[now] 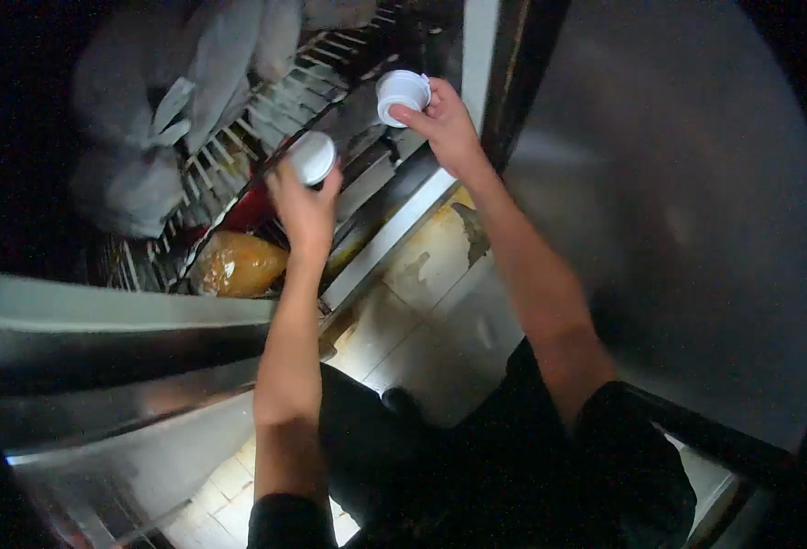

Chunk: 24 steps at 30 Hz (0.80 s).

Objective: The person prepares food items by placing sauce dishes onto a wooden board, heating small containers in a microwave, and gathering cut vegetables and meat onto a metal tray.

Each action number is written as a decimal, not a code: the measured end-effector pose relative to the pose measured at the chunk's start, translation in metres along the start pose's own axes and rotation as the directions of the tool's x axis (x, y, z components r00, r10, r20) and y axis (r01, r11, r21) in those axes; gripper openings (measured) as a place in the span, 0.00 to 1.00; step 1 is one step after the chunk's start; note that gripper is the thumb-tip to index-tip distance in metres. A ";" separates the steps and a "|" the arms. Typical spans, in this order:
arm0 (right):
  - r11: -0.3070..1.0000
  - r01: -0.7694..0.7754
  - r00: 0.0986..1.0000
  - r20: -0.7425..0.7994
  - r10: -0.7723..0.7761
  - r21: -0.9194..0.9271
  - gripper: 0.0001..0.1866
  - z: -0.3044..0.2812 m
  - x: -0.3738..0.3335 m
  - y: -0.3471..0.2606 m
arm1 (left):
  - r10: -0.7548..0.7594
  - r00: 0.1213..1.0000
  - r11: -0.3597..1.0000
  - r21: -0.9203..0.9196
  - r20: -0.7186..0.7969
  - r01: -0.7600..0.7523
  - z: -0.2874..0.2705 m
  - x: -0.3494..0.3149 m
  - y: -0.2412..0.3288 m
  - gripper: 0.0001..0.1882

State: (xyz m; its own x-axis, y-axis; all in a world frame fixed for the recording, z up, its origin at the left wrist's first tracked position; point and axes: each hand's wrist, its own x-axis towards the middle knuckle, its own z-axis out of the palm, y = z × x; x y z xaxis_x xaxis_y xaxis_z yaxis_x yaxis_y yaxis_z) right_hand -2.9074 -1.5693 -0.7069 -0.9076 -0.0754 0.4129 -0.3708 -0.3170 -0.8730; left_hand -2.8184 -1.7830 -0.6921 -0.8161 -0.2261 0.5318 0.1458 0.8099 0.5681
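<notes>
Both of my arms reach into an open refrigerator. My left hand [307, 203] is closed round a small white lidded tub [313, 157], whose round top faces up. Farther off and to the right, my right hand [442, 125] grips a second white plastic cup [403, 96] by its side, thumb in front. The cup is tilted; its contents cannot be made out. Just under my left hand, on a lower level, lies an orange-brown bundle in shiny clear wrap [237, 264], with something red beside it.
A wire shelf [317, 87] carries several pale plastic bags [225, 69] at the left. The metal door [669, 192] stands open on the right. A pale frame edge [394, 233] crosses in front of me, above a tiled floor [394, 320] with dark stains.
</notes>
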 end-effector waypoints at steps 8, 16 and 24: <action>0.969 -0.188 0.905 -0.412 0.106 -0.163 0.27 0.039 -0.071 -0.157 | 0.048 0.961 0.986 -0.168 0.273 -0.001 -0.089 -0.095 0.071 0.48; 0.435 0.101 0.957 -0.033 -0.290 -0.895 0.34 0.047 -0.112 -0.592 | 0.319 0.524 0.827 -0.502 0.790 0.254 -0.275 -0.091 0.269 0.46; 0.481 -0.604 0.621 -0.753 -0.216 -0.636 0.35 0.007 -0.175 -0.679 | 0.609 0.276 0.720 -0.664 0.744 0.202 -0.399 -0.026 0.373 0.45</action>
State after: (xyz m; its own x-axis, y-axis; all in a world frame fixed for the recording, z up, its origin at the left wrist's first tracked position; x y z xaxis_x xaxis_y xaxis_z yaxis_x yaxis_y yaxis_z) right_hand -2.4947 -1.3478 -0.1843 -0.6317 0.7340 0.2496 0.2446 0.4942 -0.8342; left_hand -2.5196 -1.6912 -0.2434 -0.5519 0.8335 0.0257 0.3117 0.1777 0.9334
